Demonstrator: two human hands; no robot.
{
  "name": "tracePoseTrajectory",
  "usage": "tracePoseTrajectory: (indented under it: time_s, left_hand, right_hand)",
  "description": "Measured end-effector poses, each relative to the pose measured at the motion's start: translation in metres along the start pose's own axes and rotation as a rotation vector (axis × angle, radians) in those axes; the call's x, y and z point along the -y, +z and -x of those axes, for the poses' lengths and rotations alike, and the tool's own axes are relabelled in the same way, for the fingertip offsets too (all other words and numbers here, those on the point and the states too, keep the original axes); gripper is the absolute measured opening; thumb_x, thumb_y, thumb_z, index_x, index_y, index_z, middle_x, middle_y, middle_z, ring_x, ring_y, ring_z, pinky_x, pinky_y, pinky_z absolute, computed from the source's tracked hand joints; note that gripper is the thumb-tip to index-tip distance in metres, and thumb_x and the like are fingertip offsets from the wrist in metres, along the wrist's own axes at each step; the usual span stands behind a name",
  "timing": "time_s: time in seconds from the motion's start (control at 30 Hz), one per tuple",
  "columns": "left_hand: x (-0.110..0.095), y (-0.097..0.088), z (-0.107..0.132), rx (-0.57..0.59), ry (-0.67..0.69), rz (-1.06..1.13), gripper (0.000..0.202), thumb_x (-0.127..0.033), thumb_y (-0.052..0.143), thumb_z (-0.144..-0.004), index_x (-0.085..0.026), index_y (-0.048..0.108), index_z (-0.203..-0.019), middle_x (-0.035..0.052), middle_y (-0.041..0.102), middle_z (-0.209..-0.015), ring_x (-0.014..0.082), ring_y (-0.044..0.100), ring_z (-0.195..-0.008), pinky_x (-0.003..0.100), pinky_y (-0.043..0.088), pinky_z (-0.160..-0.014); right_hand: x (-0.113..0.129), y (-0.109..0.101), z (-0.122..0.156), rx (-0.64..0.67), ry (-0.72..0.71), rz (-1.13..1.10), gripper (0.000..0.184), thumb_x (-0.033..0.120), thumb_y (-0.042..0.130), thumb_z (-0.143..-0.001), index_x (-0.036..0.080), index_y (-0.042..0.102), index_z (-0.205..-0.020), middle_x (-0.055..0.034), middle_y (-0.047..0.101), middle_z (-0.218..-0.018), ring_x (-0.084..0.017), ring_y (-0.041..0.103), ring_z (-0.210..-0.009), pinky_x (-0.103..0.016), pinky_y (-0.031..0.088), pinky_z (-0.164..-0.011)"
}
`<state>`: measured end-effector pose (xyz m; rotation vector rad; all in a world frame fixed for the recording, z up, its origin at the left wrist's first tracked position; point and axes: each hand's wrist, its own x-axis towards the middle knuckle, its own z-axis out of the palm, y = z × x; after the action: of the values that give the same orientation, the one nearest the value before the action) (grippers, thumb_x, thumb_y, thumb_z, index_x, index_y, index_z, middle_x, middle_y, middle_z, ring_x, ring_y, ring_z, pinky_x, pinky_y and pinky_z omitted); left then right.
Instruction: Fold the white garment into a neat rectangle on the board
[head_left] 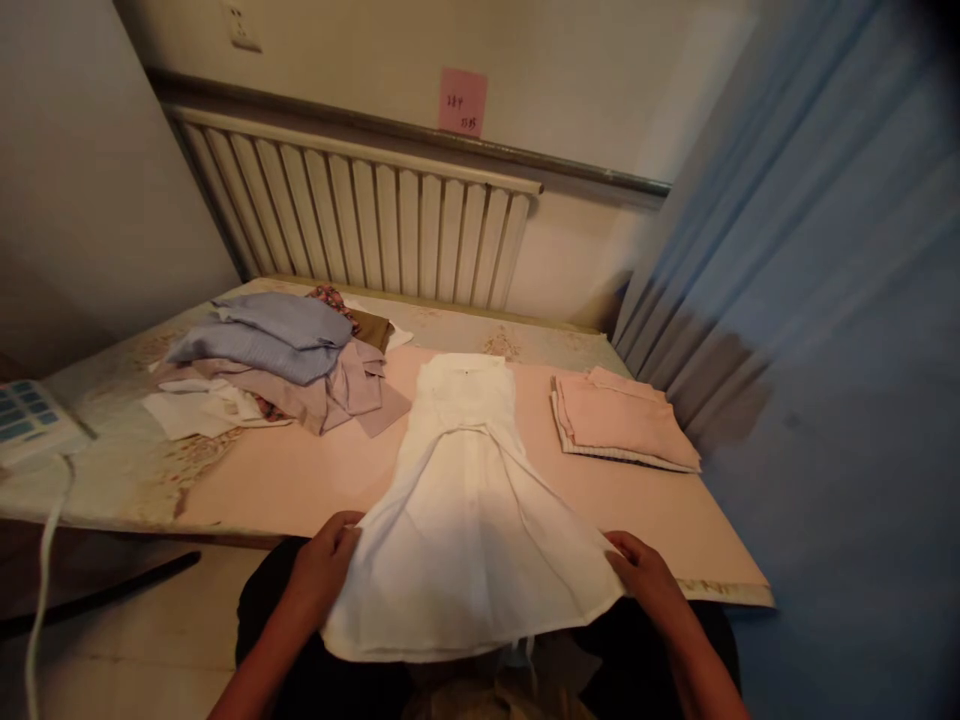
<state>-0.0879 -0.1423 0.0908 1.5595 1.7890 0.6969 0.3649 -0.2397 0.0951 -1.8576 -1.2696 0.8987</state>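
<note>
A white dress with a flared skirt lies lengthwise in front of me, its narrow top on the pink cloth. Its wide hem hangs past the table's front edge over my lap. My left hand pinches the skirt's left side edge. On the opposite side, my right hand grips the skirt near its lower right corner. Between the two hands the fabric is spread out, with a few folds running down from the waist.
Left of the dress is a loose pile of clothes in blue, mauve and white. Folded pink garments are stacked on the right. A white device with a cable stands far left. Behind are a radiator and, rightward, a blue curtain.
</note>
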Motion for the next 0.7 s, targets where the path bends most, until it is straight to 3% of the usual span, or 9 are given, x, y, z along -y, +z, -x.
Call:
tracePoseTrajectory:
  time_s: [0.07,0.17,0.37,0.5,0.63,0.7]
  left_hand:
    - [-0.003,-0.009,-0.001,0.019,0.002,-0.050,0.031,-0.040,0.042,-0.081,-0.023,0.063,-0.097,-0.0020,0.066,-0.073,0.0193,0.063,-0.075,0.026,0.043,-0.070]
    - [-0.004,-0.013,0.001,0.054,0.016,-0.105,0.027,-0.038,0.050,-0.077,-0.025,0.063,-0.095,-0.0020,0.068,-0.076,0.0198,0.064,-0.077,0.026,0.042,-0.071]
    - [-0.007,-0.001,0.015,0.143,0.122,-0.084,0.029,-0.032,0.054,-0.072,-0.025,0.062,-0.099,0.0006,0.071,-0.092,0.0223,0.065,-0.084,0.027,0.042,-0.076]
    - [-0.014,0.026,0.032,0.193,0.169,0.026,0.034,-0.027,0.054,-0.067,-0.023,0.064,-0.100,0.0026,0.071,-0.094,0.0231,0.064,-0.088,0.028,0.043,-0.079]
    - [-0.014,0.066,0.048,0.341,0.188,0.104,0.042,-0.023,0.053,-0.067,-0.022,0.065,-0.107,-0.0003,0.068,-0.075,0.0196,0.062,-0.072,0.026,0.042,-0.069]
    - [-0.009,0.081,0.052,0.425,0.204,0.101,0.041,-0.023,0.055,-0.066,-0.022,0.067,-0.105,-0.0012,0.066,-0.071,0.0186,0.060,-0.068,0.025,0.041,-0.065]
  right_hand:
    - [0.000,-0.001,0.000,-0.010,-0.006,0.036,0.039,0.041,0.053,-0.072,0.016,0.071,-0.095,-0.0062,0.072,-0.089,-0.023,0.064,-0.083,-0.032,0.048,-0.076]
    - [0.000,0.002,0.003,0.013,-0.028,0.059,0.036,0.041,0.052,-0.072,0.017,0.071,-0.092,-0.0057,0.072,-0.088,-0.023,0.064,-0.085,-0.032,0.047,-0.078]
    - [0.018,0.008,0.011,0.074,-0.035,0.110,0.027,0.040,0.052,-0.073,0.019,0.067,-0.082,-0.0004,0.065,-0.074,-0.019,0.057,-0.072,-0.028,0.044,-0.067]
    - [0.045,0.026,0.019,0.121,-0.090,0.126,0.021,0.036,0.052,-0.074,0.021,0.065,-0.078,0.0024,0.057,-0.066,-0.016,0.050,-0.066,-0.025,0.039,-0.062]
    - [0.067,0.072,0.033,0.257,-0.168,0.164,0.019,0.027,0.051,-0.074,0.022,0.066,-0.084,0.0042,0.053,-0.061,-0.013,0.045,-0.062,-0.023,0.034,-0.059]
    - [0.071,0.096,0.039,0.389,-0.212,0.186,0.021,0.023,0.053,-0.072,0.022,0.068,-0.087,0.0048,0.054,-0.061,-0.012,0.046,-0.060,-0.022,0.033,-0.058]
